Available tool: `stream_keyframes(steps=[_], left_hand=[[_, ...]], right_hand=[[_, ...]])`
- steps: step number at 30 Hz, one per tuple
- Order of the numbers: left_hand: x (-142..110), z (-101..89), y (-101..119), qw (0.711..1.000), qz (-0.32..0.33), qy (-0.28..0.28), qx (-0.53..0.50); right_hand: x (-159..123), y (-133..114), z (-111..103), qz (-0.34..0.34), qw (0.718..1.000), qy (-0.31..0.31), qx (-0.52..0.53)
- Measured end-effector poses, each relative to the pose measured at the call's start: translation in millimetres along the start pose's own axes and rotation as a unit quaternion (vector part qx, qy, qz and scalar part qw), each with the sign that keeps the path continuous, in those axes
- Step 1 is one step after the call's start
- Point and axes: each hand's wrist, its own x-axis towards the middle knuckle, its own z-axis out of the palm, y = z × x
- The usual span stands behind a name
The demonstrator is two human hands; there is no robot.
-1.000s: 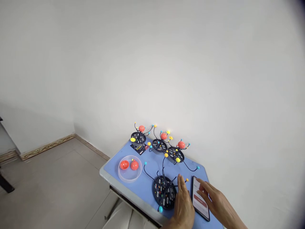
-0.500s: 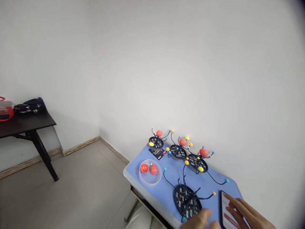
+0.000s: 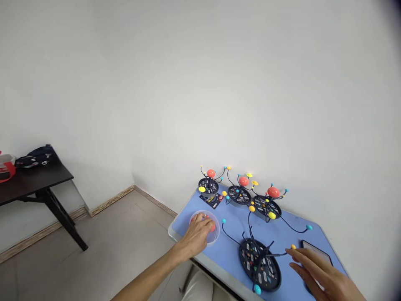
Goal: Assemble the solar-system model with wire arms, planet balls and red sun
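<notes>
My left hand (image 3: 196, 236) reaches down into a clear round plastic dish (image 3: 218, 238), its fingers bent and close together over red rounded pieces. One red half-ball (image 3: 213, 227) shows beside the fingers; the fingertips are partly hidden. My right hand (image 3: 326, 269) hovers over the table's right side, thumb and fingers apart with nothing between them. Its fingertips are near the orange-yellow ball (image 3: 293, 247) on a curved arm of the nearest black-based model (image 3: 261, 267). This model has several dark curved arms, some tipped with coloured balls, and no red ball in its middle.
Three similar models with red balls, one at the left (image 3: 208, 186), one in the middle (image 3: 239, 195) and one at the right (image 3: 267, 207), line the wall. A black printed card (image 3: 213, 202) and a phone (image 3: 318, 252) lie on the blue table (image 3: 230, 259). A dark table (image 3: 37, 177) stands at left.
My left hand has moved left, from beside the near model into the clear dish. My right hand has lifted off the phone. The view has shifted slightly.
</notes>
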Motion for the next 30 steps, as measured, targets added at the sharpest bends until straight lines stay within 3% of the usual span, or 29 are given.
stream_keyframes(steps=[3, 8, 21, 26, 30], left_hand=[[4.9, -7.8, -9.3, 1.0, 0.005, -0.022, -0.007], [26.2, -18.3, -26.2, 0.993, -0.026, -0.035, 0.111], [43.5, 29.0, -46.3, 0.967, -0.031, -0.131, 0.216], [54.0, 31.3, -43.2, 0.964, -0.047, -0.155, 0.214], [60.3, 21.3, -32.9, 0.963, -0.045, -0.176, 0.197]], right_hand=[[-5.7, 0.3, -1.1, 0.019, 1.0, -0.006, 0.012], [-15.3, 6.2, -3.2, 0.035, 0.999, -0.012, 0.016], [-27.1, 3.9, -8.0, 0.031, 1.0, -0.002, 0.005], [-30.4, -2.3, -7.5, 0.017, 1.0, 0.006, -0.011], [-33.7, -9.1, -3.2, 0.004, 0.999, 0.0, -0.041]])
